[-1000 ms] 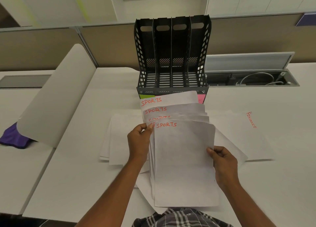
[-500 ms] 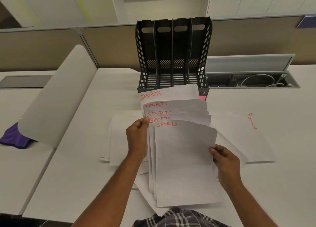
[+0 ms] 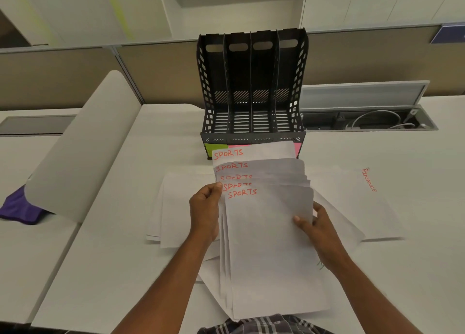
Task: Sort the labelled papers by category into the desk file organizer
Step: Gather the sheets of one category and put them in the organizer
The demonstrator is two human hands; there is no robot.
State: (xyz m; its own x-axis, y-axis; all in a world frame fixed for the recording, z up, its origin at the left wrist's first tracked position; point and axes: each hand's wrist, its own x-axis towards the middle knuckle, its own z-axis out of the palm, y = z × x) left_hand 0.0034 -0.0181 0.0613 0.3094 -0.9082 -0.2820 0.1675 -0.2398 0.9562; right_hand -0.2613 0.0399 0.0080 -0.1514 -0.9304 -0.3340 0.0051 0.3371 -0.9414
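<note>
Head view shows your left hand (image 3: 205, 214) pinching the upper left edge of a fanned stack of SPORTS papers (image 3: 269, 245), thumb tip by the red lettering, while your right hand (image 3: 318, 229) grips the stack's right edge, thumb on top of the front sheet and fingers curled behind it. You hold the stack above the desk (image 3: 113, 245), its top sheets overlapping the front lip of the black file organizer (image 3: 251, 87), whose four upright slots stand just beyond. Loose sheets (image 3: 181, 207) lie flat under your left hand, and a paper marked FINANCE (image 3: 362, 200) lies to the right, well apart from the organizer
</note>
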